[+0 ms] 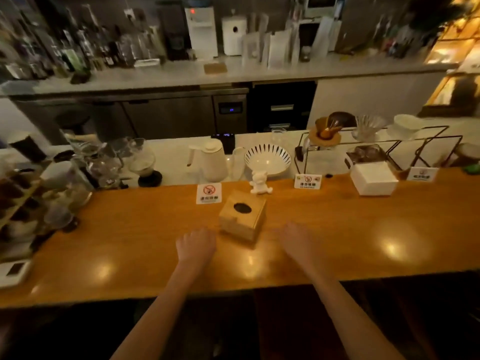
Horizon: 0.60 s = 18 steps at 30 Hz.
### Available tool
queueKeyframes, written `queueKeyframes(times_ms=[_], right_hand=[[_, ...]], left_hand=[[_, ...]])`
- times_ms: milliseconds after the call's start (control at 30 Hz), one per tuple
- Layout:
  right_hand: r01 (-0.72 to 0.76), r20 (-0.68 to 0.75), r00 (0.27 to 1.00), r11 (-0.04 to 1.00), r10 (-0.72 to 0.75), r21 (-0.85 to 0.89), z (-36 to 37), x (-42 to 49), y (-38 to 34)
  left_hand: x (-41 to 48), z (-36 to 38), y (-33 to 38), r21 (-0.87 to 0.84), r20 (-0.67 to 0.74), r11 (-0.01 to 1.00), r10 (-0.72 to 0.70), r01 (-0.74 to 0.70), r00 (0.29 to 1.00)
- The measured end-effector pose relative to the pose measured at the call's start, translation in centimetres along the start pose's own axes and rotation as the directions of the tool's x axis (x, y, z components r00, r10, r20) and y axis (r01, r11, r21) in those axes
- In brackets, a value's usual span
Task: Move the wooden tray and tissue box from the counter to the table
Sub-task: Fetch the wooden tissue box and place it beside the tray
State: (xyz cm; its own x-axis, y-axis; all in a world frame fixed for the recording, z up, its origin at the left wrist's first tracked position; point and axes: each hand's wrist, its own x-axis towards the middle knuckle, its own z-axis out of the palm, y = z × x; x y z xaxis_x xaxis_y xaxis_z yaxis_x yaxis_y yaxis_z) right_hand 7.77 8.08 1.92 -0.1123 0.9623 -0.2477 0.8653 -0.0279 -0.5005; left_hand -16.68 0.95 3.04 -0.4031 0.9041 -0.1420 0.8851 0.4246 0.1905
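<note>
A wooden tissue box with a dark oval hole in its top stands on the orange wooden counter, turned at an angle. My left hand hovers just left of and below the box, palm down, holding nothing. My right hand is blurred, just to the right of the box, also empty. Neither hand touches the box as far as I can tell. No wooden tray shows on the counter.
Behind the box stand a no-smoking sign, a small white figurine, a white kettle, a striped bowl and a white box. Glassware crowds the left; a wire rack stands at the right.
</note>
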Motion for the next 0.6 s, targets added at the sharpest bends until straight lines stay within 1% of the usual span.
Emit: queueKeyframes(times_ms=[33,67,100,167,200,267,300,367,433,467,533,600], right_hand=[[-0.010,-0.002,1.000,0.999,0.010,-0.049,0.8,1.8,-1.3],[0.001,0.004,1.000,0.995,-0.001,-0.097,2.0,3.7,-2.1],[0.009,0.019,1.000,0.990,-0.007,-0.137,3.1,5.4,-2.6],[-0.025,0.008,1.000,0.983,0.027,-0.181,4.7,7.5,-3.5],[-0.072,-0.014,0.997,0.988,0.071,-0.139,5.0,7.9,-4.1],[-0.202,-0.080,0.976,0.979,0.203,0.015,5.2,8.4,-5.1],[-0.222,-0.103,0.968,0.974,0.227,0.053,5.5,8.7,-5.4],[-0.218,-0.111,0.967,0.971,0.228,0.094,6.3,9.0,-6.0],[-0.197,-0.134,0.970,0.978,0.205,0.071,7.2,9.4,-6.0],[-0.193,-0.140,0.970,0.979,0.200,0.059,7.4,9.4,-6.0],[-0.163,-0.163,0.971,0.984,0.173,0.074,7.9,9.3,-6.4],[-0.150,-0.154,0.973,0.980,0.169,0.128,8.3,9.1,-7.0]], left_hand=[[2.5,0.2,0.3,0.073,0.001,0.997,0.028,-0.028,1.000],[4.8,0.4,0.5,0.104,0.020,0.994,0.045,-0.047,0.999],[6.9,0.9,0.6,0.112,0.046,0.991,0.074,-0.079,0.996],[10.6,2.0,0.9,0.093,0.080,0.988,0.116,-0.123,0.990],[12.0,2.4,1.1,0.079,0.092,0.986,0.143,-0.150,0.985],[13.7,3.2,1.5,0.054,0.127,0.979,0.191,-0.199,0.973],[14.0,3.4,1.5,0.065,0.139,0.978,0.188,-0.198,0.972],[14.3,4.2,1.5,0.160,0.096,0.959,0.219,-0.232,0.971],[14.4,4.8,1.5,0.251,0.044,0.936,0.245,-0.248,0.969],[14.4,5.3,1.3,0.274,0.042,0.923,0.269,-0.270,0.962],[14.1,6.3,0.9,0.306,0.114,0.882,0.339,-0.358,0.934],[13.9,6.7,0.7,0.303,0.166,0.870,0.352,-0.388,0.921]])
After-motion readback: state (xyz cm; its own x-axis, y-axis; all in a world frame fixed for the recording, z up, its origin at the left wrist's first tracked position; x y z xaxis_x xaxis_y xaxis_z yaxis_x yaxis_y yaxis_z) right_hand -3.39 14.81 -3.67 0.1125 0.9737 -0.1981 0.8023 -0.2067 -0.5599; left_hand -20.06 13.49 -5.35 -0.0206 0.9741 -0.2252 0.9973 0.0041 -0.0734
